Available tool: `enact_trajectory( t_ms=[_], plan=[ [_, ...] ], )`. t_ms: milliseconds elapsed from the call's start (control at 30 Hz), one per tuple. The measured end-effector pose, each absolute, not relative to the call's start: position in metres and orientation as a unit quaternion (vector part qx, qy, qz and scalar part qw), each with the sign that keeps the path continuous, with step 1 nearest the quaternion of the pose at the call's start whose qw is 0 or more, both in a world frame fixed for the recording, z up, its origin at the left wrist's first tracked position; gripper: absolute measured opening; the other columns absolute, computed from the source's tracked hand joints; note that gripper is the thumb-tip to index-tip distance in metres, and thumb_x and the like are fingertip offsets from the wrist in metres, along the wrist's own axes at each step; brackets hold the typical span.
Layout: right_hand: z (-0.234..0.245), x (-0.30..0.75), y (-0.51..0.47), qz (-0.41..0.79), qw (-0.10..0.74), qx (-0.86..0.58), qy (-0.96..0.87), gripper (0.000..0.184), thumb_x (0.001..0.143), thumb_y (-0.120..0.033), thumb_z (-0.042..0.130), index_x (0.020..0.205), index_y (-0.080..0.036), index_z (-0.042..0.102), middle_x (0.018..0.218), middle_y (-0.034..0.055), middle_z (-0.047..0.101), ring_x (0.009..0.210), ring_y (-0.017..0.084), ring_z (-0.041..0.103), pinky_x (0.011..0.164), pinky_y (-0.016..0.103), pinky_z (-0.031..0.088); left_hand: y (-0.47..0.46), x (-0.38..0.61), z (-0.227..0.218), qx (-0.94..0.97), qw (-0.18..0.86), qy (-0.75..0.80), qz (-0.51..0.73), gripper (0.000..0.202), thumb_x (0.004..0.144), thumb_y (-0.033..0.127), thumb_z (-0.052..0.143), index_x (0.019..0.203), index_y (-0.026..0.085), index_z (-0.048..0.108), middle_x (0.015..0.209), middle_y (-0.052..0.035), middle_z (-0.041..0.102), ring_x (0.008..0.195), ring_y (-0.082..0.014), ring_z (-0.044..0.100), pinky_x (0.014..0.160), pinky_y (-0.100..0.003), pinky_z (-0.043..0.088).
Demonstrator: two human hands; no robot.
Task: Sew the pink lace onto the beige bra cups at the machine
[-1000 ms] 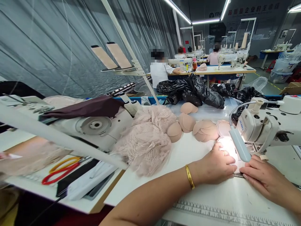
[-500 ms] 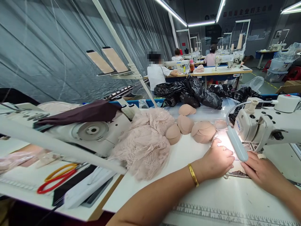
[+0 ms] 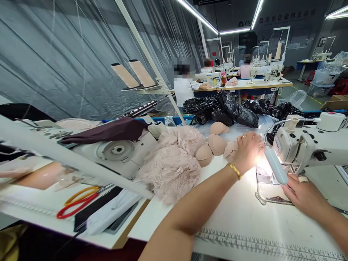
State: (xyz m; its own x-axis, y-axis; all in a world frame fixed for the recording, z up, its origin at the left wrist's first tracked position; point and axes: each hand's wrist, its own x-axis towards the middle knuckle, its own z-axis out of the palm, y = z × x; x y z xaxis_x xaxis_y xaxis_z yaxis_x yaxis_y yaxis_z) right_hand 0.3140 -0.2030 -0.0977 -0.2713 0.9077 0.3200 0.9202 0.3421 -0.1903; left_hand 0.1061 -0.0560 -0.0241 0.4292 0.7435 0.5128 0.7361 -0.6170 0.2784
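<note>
On the counter (image 3: 240, 208), left of the sewing machine (image 3: 285, 145), beige round pieces (image 3: 230, 152) lie piled, partly under the left hand (image 3: 247, 151); whether its fingers grasp one, I cannot tell. If a single piece is wanted, lifting by the edge seems better. Beside the lamp (image 3: 276, 166), the right hand (image 3: 305, 193) has half-bent fingers, their hold hidden; they should avoid the machine's underside.

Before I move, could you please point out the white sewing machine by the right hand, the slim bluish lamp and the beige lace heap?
White sewing machine (image 3: 326, 141), head view: side of arm.
Slim bluish lamp (image 3: 276, 166), head view: middle of casing.
Beige lace heap (image 3: 174, 168), head view: middle of pile.
</note>
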Motion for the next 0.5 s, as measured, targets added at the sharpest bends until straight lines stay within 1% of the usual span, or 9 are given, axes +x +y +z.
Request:
enact_trajectory(
  t_ms=[33, 67, 133, 200, 267, 300, 367, 433, 500],
  plan=[
    [-0.097, 0.314, -0.203, -0.017, 0.188, -0.571, -0.799, 0.035, 0.107, -0.033, 0.036, 0.128, -0.031, 0.063, 0.09, 0.0018, 0.075, 0.059, 0.023, 0.062, 0.054, 0.035, 0.048, -0.048, 0.11, -0.017, 0.827, 0.037, 0.462, 0.317, 0.009, 0.09, 0.028, 0.072, 0.09, 0.02, 0.071, 0.103, -0.009, 0.07, 0.099, -0.0305, 0.063, 0.087, -0.044, 0.045],
    [-0.096, 0.314, -0.203, -0.019, 0.187, -0.569, -0.801, 0.035, 0.108, -0.033, 0.035, 0.128, -0.031, 0.063, 0.09, 0.0019, 0.074, 0.061, 0.023, 0.063, 0.056, 0.035, 0.048, -0.042, 0.111, -0.01, 0.813, 0.059, 0.48, 0.326, 0.012, 0.092, 0.028, 0.07, 0.084, 0.02, 0.069, 0.094, -0.0069, 0.071, 0.093, -0.0278, 0.064, 0.084, -0.042, 0.046],
    [-0.096, 0.315, -0.202, -0.022, 0.189, -0.567, -0.801, 0.034, 0.108, -0.033, 0.035, 0.125, -0.03, 0.064, 0.088, 0.0025, 0.073, 0.068, 0.024, 0.065, 0.06, 0.036, 0.05, -0.037, 0.105, 0.005, 0.792, 0.064, 0.495, 0.351, 0.017, 0.098, 0.027, 0.061, 0.085, 0.019, 0.067, 0.091, -0.0051, 0.071, 0.089, -0.0239, 0.065, 0.082, -0.039, 0.047],
    [-0.095, 0.316, -0.202, -0.016, 0.191, -0.567, -0.801, 0.033, 0.108, -0.034, 0.035, 0.121, -0.029, 0.066, 0.086, 0.0032, 0.072, 0.07, 0.025, 0.066, 0.061, 0.036, 0.05, -0.045, 0.089, 0.016, 0.77, 0.032, 0.489, 0.408, 0.014, 0.101, 0.026, 0.056, 0.092, 0.02, 0.065, 0.099, -0.0054, 0.071, 0.097, -0.0224, 0.064, 0.087, -0.038, 0.046],
    [-0.094, 0.316, -0.202, -0.003, 0.193, -0.572, -0.797, 0.033, 0.107, -0.034, 0.036, 0.118, -0.029, 0.066, 0.088, 0.0039, 0.072, 0.072, 0.025, 0.066, 0.061, 0.036, 0.051, -0.063, 0.071, 0.014, 0.771, -0.046, 0.439, 0.459, 0.009, 0.099, 0.023, 0.058, 0.091, 0.02, 0.062, 0.102, -0.0049, 0.072, 0.102, -0.0225, 0.063, 0.094, -0.04, 0.043],
    [-0.094, 0.316, -0.202, 0.004, 0.193, -0.575, -0.795, 0.033, 0.107, -0.034, 0.036, 0.117, -0.028, 0.067, 0.09, 0.0043, 0.072, 0.073, 0.024, 0.067, 0.062, 0.035, 0.051, -0.075, 0.063, 0.008, 0.793, -0.087, 0.399, 0.452, 0.01, 0.098, 0.02, 0.057, 0.089, 0.021, 0.061, 0.101, -0.0049, 0.072, 0.102, -0.0228, 0.063, 0.097, -0.042, 0.041],
    [-0.092, 0.314, -0.201, 0.009, 0.2, -0.576, -0.793, 0.031, 0.106, -0.033, 0.037, 0.114, -0.028, 0.067, 0.094, 0.005, 0.073, 0.078, 0.025, 0.067, 0.064, 0.035, 0.052, -0.098, 0.055, -0.014, 0.886, -0.133, 0.277, 0.346, 0.014, 0.095, 0.013, 0.055, 0.083, 0.02, 0.06, 0.091, -0.0049, 0.07, 0.092, -0.022, 0.062, 0.093, -0.042, 0.041],
    [-0.089, 0.313, -0.201, -0.002, 0.211, -0.569, -0.795, 0.03, 0.106, -0.031, 0.038, 0.11, -0.027, 0.068, 0.097, 0.0055, 0.074, 0.078, 0.024, 0.067, 0.065, 0.036, 0.052, -0.117, 0.056, -0.042, 0.951, -0.134, 0.17, 0.22, 0.021, 0.089, 0.005, 0.052, 0.074, 0.019, 0.055, 0.078, -0.0032, 0.064, 0.076, -0.0186, 0.057, 0.082, -0.038, 0.043],
    [-0.087, 0.311, -0.201, -0.016, 0.221, -0.56, -0.798, 0.03, 0.105, -0.03, 0.038, 0.107, -0.027, 0.068, 0.098, 0.0052, 0.075, 0.074, 0.023, 0.065, 0.066, 0.036, 0.051, -0.127, 0.064, -0.063, 0.975, -0.092, 0.13, 0.153, 0.017, 0.089, 0.005, 0.053, 0.078, 0.018, 0.057, 0.082, -0.0036, 0.064, 0.076, -0.0178, 0.058, 0.077, -0.035, 0.045]
  ],
)
